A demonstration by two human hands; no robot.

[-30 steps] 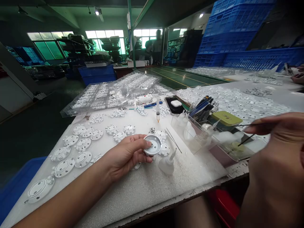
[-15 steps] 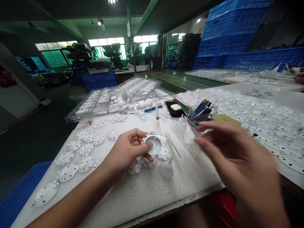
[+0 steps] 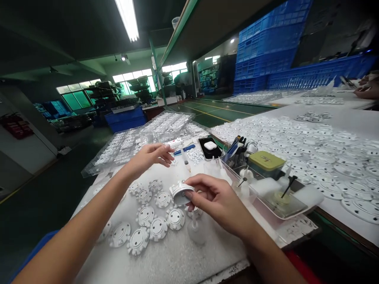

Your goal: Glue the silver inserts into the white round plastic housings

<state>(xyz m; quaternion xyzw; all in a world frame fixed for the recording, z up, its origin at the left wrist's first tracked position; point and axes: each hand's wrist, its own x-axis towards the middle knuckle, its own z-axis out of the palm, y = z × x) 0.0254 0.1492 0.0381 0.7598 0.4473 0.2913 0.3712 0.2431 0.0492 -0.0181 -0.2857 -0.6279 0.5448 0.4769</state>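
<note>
My right hand (image 3: pixel 210 195) grips a white round scalloped cap (image 3: pixel 179 194) between thumb and fingers, tilted above the foam-like white board (image 3: pixel 160 264). Further left and farther out, my left hand (image 3: pixel 154 155) reaches over the board with its fingers stretched and apart, holding nothing. It is nearest the small white pieces (image 3: pixel 174 161), partly hidden behind it. Several similar white caps (image 3: pixel 139 240) lie flat below and left of the held one. A translucent squeeze bottle (image 3: pixel 196 232) stands just below my right hand.
Beyond the hands are a syringe (image 3: pixel 186 162), a phone (image 3: pixel 217 153) with a white case (image 3: pixel 210 145) on it, and clear trays (image 3: pixel 166 122) of small parts. At right stand a clear tool bin (image 3: pixel 281 215), a yellow-green tin (image 3: pixel 266 161) and many white discs (image 3: pixel 325 169). Another person's hand (image 3: pixel 367 88) shows far right.
The cap has passed from my left hand to my right. My left hand has let go and moved away toward the small pieces. The view has turned rightward.
</note>
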